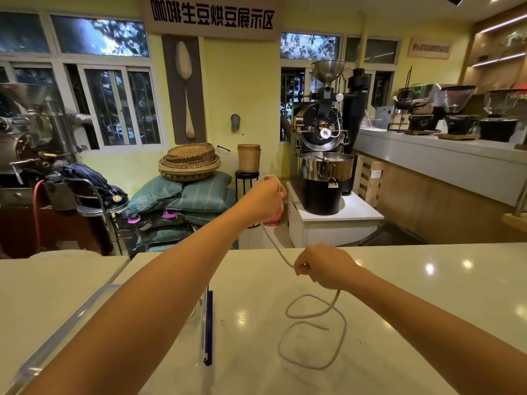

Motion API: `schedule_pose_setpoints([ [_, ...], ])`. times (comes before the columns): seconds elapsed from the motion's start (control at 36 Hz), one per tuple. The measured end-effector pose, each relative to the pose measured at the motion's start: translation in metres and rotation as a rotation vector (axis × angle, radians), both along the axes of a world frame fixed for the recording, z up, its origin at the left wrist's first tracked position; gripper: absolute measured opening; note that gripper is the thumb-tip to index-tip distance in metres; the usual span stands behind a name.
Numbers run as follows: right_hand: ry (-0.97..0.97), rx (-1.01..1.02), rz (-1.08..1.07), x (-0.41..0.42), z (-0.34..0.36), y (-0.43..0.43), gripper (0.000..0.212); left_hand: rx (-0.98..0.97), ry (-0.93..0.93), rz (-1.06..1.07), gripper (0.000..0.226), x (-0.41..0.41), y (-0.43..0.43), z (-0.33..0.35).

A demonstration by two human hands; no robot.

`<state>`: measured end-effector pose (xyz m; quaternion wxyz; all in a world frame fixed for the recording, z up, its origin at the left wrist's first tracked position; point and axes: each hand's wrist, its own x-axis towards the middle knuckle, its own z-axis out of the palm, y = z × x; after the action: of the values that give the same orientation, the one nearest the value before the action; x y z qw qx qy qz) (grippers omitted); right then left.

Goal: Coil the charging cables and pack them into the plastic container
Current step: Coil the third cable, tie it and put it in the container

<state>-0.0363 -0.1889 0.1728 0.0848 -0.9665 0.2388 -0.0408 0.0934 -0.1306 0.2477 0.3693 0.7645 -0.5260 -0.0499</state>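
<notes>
A white charging cable [313,349] lies in loose loops on the pale countertop [427,309] and rises to both hands. My left hand [266,199] is raised beyond the counter's far edge, closed around one end of the cable, with a loop showing over its knuckles. My right hand [322,266] hovers low over the counter and pinches the cable's middle stretch; the cable runs taut between the two hands. The clear plastic container [204,323], with a blue clip on its edge, sits at the left under my left forearm, which hides most of it.
The counter's far edge [399,246] runs just behind my right hand. A gap [122,269] splits this counter from another surface at the left. Beyond stand a coffee roaster [325,166], stacked sacks [182,212] with baskets on top, and a bar with grinders [456,115].
</notes>
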Motion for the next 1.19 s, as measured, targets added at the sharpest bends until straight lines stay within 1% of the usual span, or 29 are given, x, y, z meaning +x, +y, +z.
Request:
schedule_pose_setpoints([
  [0.03,-0.005,-0.013,-0.005,0.0,-0.003,-0.001,0.022,-0.039,0.077,-0.027,0.033,0.0,-0.003,0.003],
  [0.08,-0.019,-0.039,-0.009,0.002,-0.008,-0.002,0.022,-0.082,0.156,-0.065,0.032,-0.003,-0.006,0.008],
  [0.14,-0.026,-0.07,-0.007,0.003,-0.014,-0.001,0.023,-0.117,0.204,-0.091,0.03,-0.005,-0.008,0.014],
  [0.22,-0.034,-0.116,0.008,0.006,-0.022,0.001,0.023,-0.115,0.235,-0.101,0.03,-0.005,-0.011,0.017],
  [0.33,-0.053,-0.124,0.035,0.003,-0.018,0.004,0.023,-0.076,0.14,-0.073,0.029,0.005,-0.008,0.016],
  [0.44,-0.111,-0.002,0.098,-0.007,0.004,0.007,0.022,-0.014,-0.003,-0.033,0.033,0.024,0.004,0.008],
  [0.5,-0.139,0.045,0.119,-0.01,0.016,0.007,0.022,0.043,-0.065,-0.028,0.035,0.029,0.012,-0.001],
  [0.58,-0.181,0.045,0.122,-0.014,0.035,0.001,0.022,0.126,-0.168,0.008,0.031,0.034,0.021,-0.02],
  [0.61,-0.193,0.031,0.118,-0.015,0.04,-0.002,0.023,0.159,-0.17,0.005,0.029,0.034,0.025,-0.027],
  [0.64,-0.2,0.007,0.113,-0.017,0.046,-0.006,0.023,0.2,-0.156,-0.019,0.03,0.034,0.028,-0.033],
  [0.72,-0.18,-0.123,0.091,-0.019,0.058,-0.017,0.024,0.348,-0.057,-0.178,0.031,0.026,0.037,-0.044],
  [0.86,-0.081,-0.3,0.113,-0.015,0.071,-0.036,0.027,0.469,0.148,-0.364,0.032,0.013,0.052,-0.039],
  [0.94,0.003,-0.467,0.173,-0.009,0.074,-0.042,0.024,0.549,0.239,-0.456,0.026,0.008,0.056,-0.031],
  [1.0,0.074,-0.585,0.216,-0.005,0.072,-0.046,0.022,0.581,0.285,-0.494,0.019,0.006,0.057,-0.028],
  [1.08,0.13,-0.715,0.249,-0.001,0.064,-0.05,0.022,0.592,0.368,-0.54,0.02,0.001,0.057,-0.028],
  [1.14,0.141,-0.765,0.246,0.003,0.057,-0.047,0.023,0.594,0.422,-0.576,0.022,-0.004,0.056,-0.029],
  [1.19,0.179,-0.757,0.236,0.011,0.048,-0.041,0.024,0.591,0.468,-0.615,0.021,-0.01,0.054,-0.03],
])
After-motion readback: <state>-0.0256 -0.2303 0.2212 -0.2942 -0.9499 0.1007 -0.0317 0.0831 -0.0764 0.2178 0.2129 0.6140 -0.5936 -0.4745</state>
